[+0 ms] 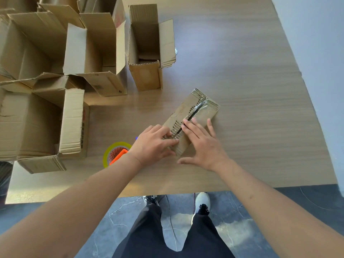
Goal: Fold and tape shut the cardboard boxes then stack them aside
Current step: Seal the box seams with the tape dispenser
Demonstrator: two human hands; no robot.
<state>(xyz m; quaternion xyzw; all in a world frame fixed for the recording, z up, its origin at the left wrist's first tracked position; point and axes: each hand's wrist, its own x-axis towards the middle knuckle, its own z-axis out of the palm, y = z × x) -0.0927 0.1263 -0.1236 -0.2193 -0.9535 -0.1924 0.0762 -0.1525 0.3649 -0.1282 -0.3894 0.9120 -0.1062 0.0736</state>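
Your left hand and right hand are pressing flat, fingers spread, on the small box at frame centre — holding its flaps closed while smoothing tape along the seam.

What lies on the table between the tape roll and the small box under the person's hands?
In the head view, only the left hand and its wrist cross that stretch, from above the tape roll to the small box; the table shows bare around them.
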